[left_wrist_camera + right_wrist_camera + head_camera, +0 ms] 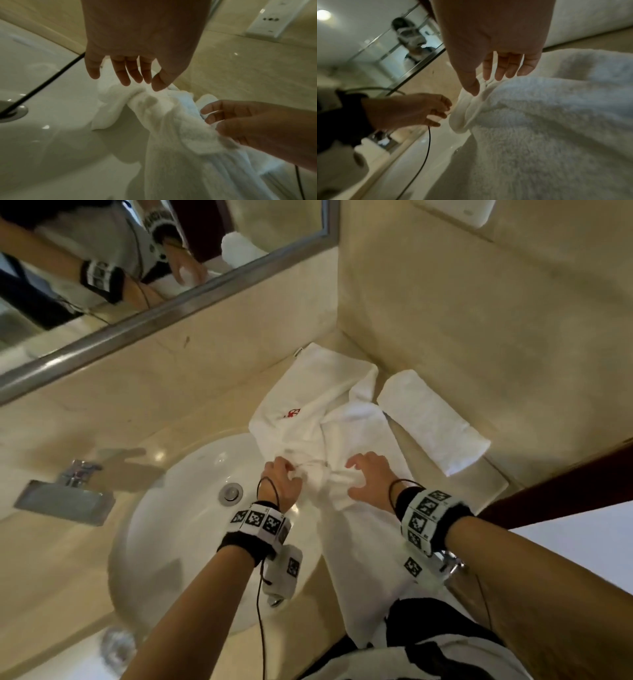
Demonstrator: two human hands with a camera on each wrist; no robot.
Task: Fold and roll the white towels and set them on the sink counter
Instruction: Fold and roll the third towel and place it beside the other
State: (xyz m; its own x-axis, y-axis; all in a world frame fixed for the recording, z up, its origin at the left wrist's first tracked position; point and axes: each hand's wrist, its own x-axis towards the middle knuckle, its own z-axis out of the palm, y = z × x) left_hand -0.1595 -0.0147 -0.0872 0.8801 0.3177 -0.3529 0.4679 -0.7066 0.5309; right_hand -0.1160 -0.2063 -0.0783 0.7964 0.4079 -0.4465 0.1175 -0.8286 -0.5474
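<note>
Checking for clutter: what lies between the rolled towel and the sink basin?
Only the unrolled towel, spread on the counter between rolled towel and basin; head view shows it.

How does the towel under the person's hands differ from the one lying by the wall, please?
The loose towel lies spread out and rumpled, while the rolled towel is a tight, neat bundle. The loose towel hangs partly over the sink; the rolled towel sits wholly on the counter. The left hand and right hand are on the loose towel; nothing touches the rolled towel. Only the loose towel shows a red emblem. Both are white.
</note>
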